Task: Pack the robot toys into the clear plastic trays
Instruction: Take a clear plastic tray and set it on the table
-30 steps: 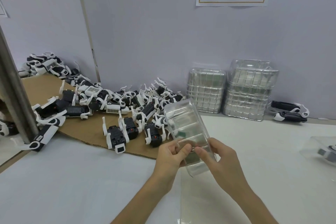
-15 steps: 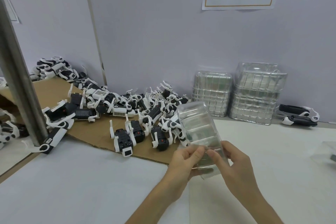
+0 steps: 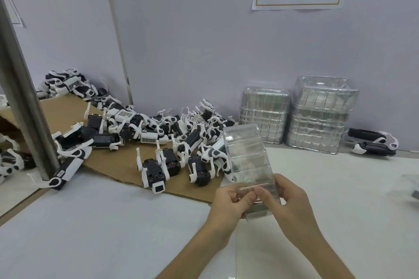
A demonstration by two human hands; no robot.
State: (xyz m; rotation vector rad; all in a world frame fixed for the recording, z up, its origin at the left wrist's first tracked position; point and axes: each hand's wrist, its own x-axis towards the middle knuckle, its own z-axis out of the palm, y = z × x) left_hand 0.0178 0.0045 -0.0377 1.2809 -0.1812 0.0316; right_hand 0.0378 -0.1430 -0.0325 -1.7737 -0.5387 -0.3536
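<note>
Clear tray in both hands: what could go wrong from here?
The left hand and right hand pinch only the near end of the clear plastic tray; its far end hangs unsupported, so it may flex or slip.
That far end points at the robot toys on the cardboard; swinging it could knock them.

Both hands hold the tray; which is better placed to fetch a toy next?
Left, probably: the left hand sits nearest the toy pile, while the right hand could hold the clear tray alone.

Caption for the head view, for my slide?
Left hand and right hand grip a clear plastic tray; robot toys lie piled on cardboard.
</note>
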